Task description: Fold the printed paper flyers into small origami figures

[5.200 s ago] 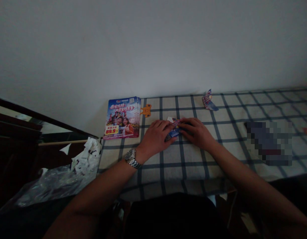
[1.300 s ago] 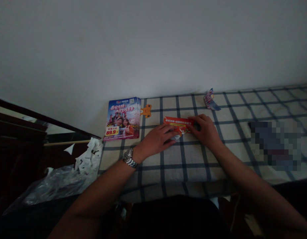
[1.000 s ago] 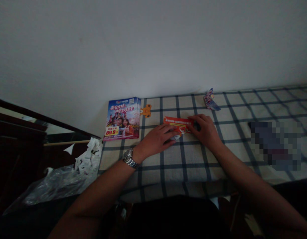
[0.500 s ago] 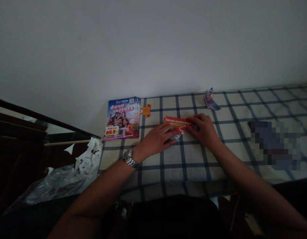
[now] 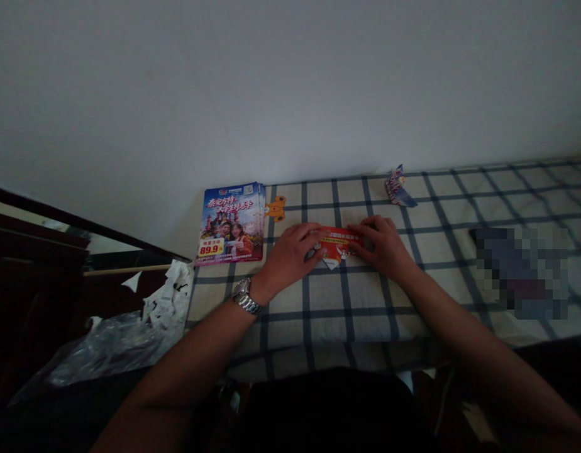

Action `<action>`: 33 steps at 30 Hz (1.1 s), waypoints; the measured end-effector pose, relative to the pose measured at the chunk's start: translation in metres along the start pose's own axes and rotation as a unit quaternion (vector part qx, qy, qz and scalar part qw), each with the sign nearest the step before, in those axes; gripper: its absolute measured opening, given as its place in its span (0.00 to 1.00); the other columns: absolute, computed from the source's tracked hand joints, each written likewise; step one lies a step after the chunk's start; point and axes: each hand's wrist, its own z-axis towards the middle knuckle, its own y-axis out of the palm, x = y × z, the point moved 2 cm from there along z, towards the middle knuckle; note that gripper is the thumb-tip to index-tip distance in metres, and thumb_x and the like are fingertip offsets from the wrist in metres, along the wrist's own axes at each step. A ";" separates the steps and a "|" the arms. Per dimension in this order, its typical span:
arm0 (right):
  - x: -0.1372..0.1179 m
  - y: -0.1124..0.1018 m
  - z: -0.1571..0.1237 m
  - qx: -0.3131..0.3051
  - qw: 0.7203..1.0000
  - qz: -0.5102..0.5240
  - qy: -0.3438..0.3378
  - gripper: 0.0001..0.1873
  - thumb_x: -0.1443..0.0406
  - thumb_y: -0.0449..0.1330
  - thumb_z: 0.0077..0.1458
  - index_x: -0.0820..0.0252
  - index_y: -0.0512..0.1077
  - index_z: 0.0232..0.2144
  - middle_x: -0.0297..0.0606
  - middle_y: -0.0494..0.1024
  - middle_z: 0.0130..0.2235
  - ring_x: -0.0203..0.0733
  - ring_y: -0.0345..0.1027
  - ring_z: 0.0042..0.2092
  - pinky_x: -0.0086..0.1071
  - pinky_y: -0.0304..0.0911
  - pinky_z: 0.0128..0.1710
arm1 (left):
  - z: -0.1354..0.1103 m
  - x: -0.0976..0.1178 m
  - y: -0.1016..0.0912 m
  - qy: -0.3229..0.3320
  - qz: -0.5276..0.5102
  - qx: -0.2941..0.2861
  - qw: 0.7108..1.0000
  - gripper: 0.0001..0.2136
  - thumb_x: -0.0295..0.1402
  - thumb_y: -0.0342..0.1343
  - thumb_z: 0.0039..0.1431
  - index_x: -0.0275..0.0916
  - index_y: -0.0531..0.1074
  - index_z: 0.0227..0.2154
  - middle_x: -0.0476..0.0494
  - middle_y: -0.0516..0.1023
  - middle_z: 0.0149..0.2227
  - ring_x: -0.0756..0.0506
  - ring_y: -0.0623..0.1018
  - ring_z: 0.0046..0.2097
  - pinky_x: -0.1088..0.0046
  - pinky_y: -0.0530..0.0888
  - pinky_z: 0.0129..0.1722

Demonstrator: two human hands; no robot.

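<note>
A red printed leaflet (image 5: 337, 242), folded down to a small piece with a white point at its lower edge, lies on the checked cloth (image 5: 366, 314). My left hand (image 5: 295, 251), with a metal watch on its wrist, is closed on the leaflet's left end. At its right end my right hand (image 5: 382, 245) pinches it between thumb and fingers. Beyond my right hand stands a small folded paper shape (image 5: 400, 187) in blue and pink print. A stack of blue and pink leaflets (image 5: 231, 223) lies to the left of my left hand.
A pale wall (image 5: 290, 88) rises behind the cloth. On the right lies a dark, pixelated flat object (image 5: 517, 270). Clear plastic wrapping (image 5: 116, 346) and torn white paper (image 5: 170, 296) lie at the lower left. An orange bear print (image 5: 275, 208) shows beside the stack.
My left hand has shifted from across the leaflet's front to its left end. More of the red face and its white lower point now show. My right hand stays at the right end.
</note>
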 end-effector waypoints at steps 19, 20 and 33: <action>-0.002 0.000 0.002 -0.031 0.999 0.033 -0.029 0.20 0.57 0.64 0.63 0.53 0.75 0.56 0.46 0.74 0.50 0.57 0.67 0.51 0.51 0.64 0.53 | 0.000 -0.005 0.004 -0.039 0.027 -0.020 0.999 0.23 0.39 0.61 0.68 0.40 0.68 0.63 0.38 0.74 0.57 0.38 0.73 0.58 0.54 0.72 0.61; -0.002 0.000 0.002 -0.030 0.999 0.033 -0.030 0.20 0.57 0.64 0.63 0.53 0.75 0.55 0.46 0.74 0.50 0.56 0.67 0.51 0.51 0.64 0.53 | 0.000 -0.005 0.004 -0.039 0.028 -0.019 0.999 0.23 0.39 0.61 0.68 0.40 0.69 0.63 0.38 0.73 0.57 0.38 0.73 0.57 0.55 0.72 0.61; -0.007 -0.002 0.003 -0.037 0.997 0.047 -0.042 0.15 0.57 0.63 0.65 0.55 0.74 0.51 0.45 0.79 0.47 0.56 0.70 0.49 0.49 0.64 0.50 | 0.001 -0.003 0.003 -0.024 0.027 -0.014 0.999 0.22 0.38 0.61 0.68 0.42 0.68 0.63 0.39 0.72 0.53 0.38 0.72 0.54 0.55 0.74 0.57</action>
